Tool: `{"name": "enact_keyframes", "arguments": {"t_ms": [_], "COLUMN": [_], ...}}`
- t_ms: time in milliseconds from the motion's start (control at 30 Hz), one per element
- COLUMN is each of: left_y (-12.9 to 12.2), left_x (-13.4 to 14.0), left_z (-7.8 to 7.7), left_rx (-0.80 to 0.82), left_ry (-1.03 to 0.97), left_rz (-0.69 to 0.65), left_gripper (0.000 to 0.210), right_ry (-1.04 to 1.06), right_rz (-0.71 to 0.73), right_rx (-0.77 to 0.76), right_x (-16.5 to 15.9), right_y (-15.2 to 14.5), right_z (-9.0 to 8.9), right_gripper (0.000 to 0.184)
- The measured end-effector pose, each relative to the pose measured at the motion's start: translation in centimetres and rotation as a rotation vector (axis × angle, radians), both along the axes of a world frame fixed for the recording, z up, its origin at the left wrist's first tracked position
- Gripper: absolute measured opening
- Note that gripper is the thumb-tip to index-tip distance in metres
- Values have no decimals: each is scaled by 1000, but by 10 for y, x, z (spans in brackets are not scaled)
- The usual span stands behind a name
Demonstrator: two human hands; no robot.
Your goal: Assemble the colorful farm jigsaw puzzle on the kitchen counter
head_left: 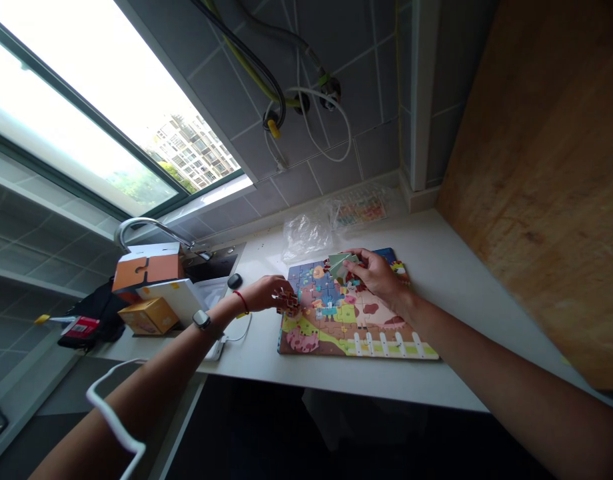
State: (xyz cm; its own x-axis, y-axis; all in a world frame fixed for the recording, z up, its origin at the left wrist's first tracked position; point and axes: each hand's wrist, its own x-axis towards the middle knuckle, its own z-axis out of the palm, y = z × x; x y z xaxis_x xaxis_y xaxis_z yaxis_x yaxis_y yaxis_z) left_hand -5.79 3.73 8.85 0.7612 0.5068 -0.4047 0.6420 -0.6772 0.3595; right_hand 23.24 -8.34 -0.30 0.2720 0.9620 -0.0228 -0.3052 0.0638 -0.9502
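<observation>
A colourful farm-scene jigsaw puzzle (331, 320) lies on the white counter, with a cow, a pink pig and a white fence in its picture. My left hand (266, 293) is closed around a small bunch of puzzle pieces (287, 302) at the puzzle's left edge. Over the upper part of the puzzle, my right hand (379, 275) pinches several pale green cards (340, 264) spread like a fan. The hand and cards cover some of the picture beneath them.
Crumpled clear plastic (306, 237) lies behind the puzzle, beside a printed sheet (361, 210). To the left are an orange box (149, 272), a smaller yellow box (151, 316), a small black case (234, 281) and a sink faucet (151, 221). A wooden panel (541, 200) stands right.
</observation>
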Motion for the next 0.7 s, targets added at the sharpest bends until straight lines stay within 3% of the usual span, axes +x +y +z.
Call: {"name": "enact_keyframes", "arguments": {"t_ms": [233,533,700], "left_y": [-1,-15,-15], "left_x": [-9,1,0], "left_z": [19,20,33], "left_rx": [-132,81,1], "left_ry": [11,-7,-61], "left_rz": [49,74,20], "left_gripper": [42,28,30], "right_ry": [21,3,-29], "right_rz": [-2,-1,7], "right_rx": [11,41,55], "right_x": [-2,-1,-3], "right_y": [3,4,4], "right_z": [-3,-6,-8], "right_gripper": [45,48,47]}}
